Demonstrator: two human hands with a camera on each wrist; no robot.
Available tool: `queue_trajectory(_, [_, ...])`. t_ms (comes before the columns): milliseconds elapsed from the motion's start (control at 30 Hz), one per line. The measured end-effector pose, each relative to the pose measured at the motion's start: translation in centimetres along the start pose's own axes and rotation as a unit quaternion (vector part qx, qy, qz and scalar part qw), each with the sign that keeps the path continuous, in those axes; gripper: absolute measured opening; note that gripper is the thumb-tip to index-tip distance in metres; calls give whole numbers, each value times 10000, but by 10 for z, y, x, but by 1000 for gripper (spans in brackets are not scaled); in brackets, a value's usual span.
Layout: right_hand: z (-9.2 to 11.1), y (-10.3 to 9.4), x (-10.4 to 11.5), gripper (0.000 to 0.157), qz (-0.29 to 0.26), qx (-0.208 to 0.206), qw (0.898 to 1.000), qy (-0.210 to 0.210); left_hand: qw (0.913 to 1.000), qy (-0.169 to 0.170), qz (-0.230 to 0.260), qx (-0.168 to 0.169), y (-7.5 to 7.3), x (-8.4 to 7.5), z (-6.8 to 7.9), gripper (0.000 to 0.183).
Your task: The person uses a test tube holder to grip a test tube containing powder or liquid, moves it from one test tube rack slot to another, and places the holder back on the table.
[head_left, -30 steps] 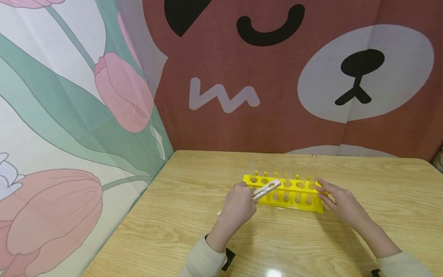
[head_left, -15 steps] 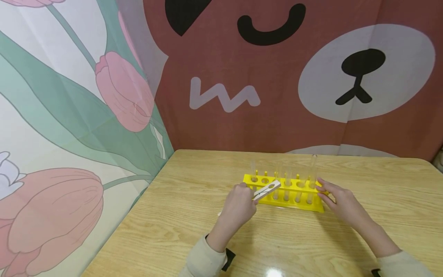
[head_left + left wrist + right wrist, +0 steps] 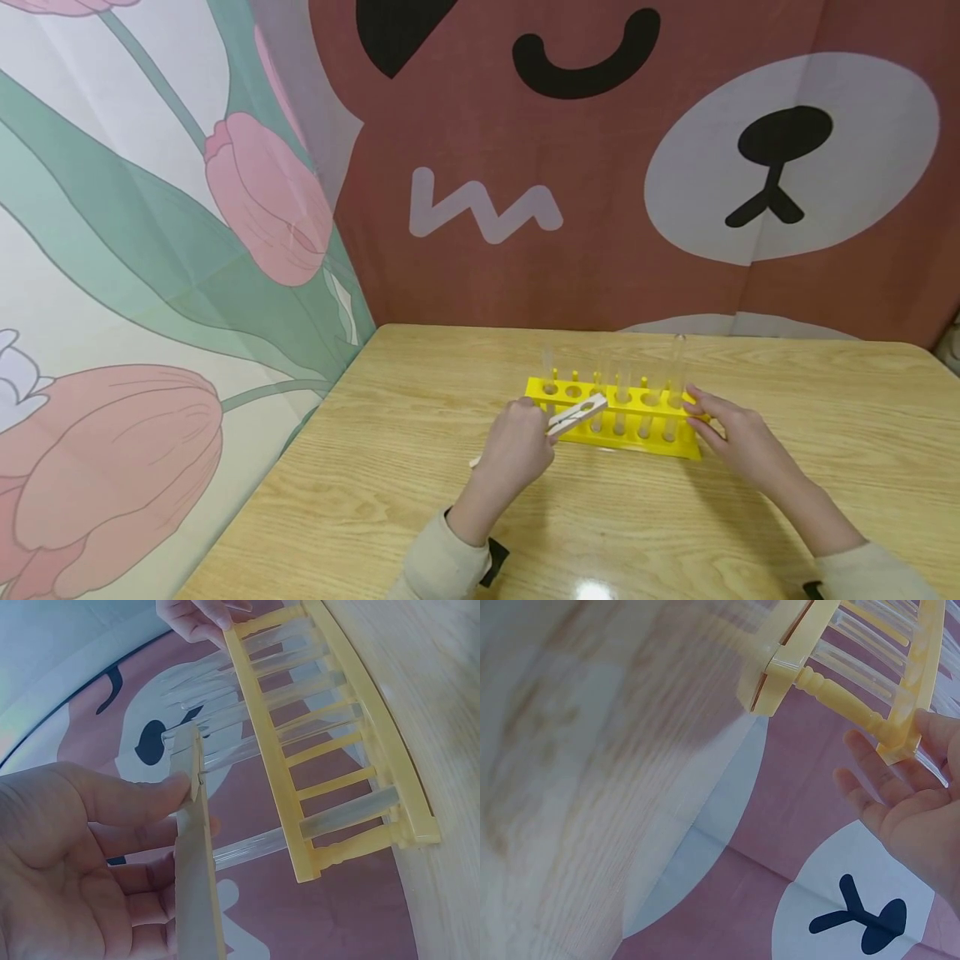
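My left hand [image 3: 516, 446] grips a wooden test tube holder [image 3: 579, 414], its jaw end pointing up and right in front of the yellow test tube rack [image 3: 637, 447]. In the left wrist view, the thumb presses one side of the holder [image 3: 196, 877], with fingers behind it. No tube is visibly held in its jaws. My right hand [image 3: 750, 446] pinches the right end of the rack's upper shelf between thumb and fingers, as the right wrist view also shows. Several clear test tubes [image 3: 678, 367] stand upright in the rack; the rightmost rises highest. The second hole from the left holds none.
The rack stands on a wood-grain table [image 3: 375, 500]. Behind the table hangs a cloth [image 3: 480, 283] with a brown bear print. To the left is a tulip-patterned cloth [image 3: 150, 250]. Small yellow pegs line the rack's back edge.
The left hand's holder has tilted very slightly. Otherwise both hands, the rack and the tubes stay where they were.
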State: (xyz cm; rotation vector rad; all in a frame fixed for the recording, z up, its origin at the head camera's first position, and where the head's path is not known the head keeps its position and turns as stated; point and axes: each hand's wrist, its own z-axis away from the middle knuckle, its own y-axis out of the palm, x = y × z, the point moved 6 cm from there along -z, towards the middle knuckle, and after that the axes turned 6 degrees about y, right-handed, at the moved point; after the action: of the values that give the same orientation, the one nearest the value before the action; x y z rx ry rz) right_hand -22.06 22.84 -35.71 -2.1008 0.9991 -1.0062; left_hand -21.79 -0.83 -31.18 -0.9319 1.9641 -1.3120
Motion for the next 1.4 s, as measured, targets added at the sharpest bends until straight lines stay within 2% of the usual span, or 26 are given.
queue_trajectory(300, [0,0,-1,41,-4,8,10000,27,9999,-70,71,78,3,2,1,13])
queue_trajectory(733, [1,1,0,30,0,67,10000,43,9996,-191,126,156,5,5,3,12])
queue_trajectory(933, [1,1,-1,33,8,34,10000,23,9995,-175,72,253,6,5,4,13])
queue_trajectory(1300, [0,1,-1,42,-16,7,10000,-46,9996,-153,42,227,8,6,4,12])
queue_trajectory(1400, [0,1,-2,40,-21,38,10000,-28,9995,-171,19,248,8,6,5,12])
